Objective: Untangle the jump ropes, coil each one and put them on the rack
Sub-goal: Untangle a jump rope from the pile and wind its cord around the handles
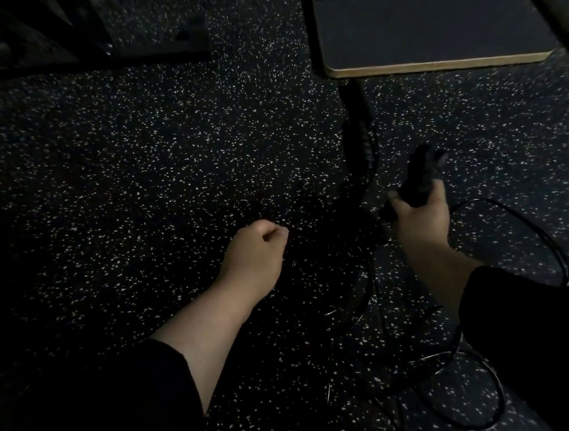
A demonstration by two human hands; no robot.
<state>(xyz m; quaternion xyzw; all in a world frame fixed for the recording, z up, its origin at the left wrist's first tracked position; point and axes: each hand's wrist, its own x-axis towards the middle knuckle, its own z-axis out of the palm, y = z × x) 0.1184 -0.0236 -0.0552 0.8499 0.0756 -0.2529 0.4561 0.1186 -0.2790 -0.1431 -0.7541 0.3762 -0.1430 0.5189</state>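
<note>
Left hand (256,248): fisted left of the rope tangle (360,277); whether it pinches a strand cannot be told (too dark).
Right hand (417,219): curled round black handles (417,176), just right of the tangle.
Risk: pulling apart may tighten knots, likely where loops (518,229) cross.
Room: speckled floor (133,159) open left; platform edge (435,64) beyond.

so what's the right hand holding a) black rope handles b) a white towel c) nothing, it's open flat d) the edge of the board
a: the right hand is curled round black rope handles that stick up out of the fist, with thin black rope looping away over the floor.
</note>
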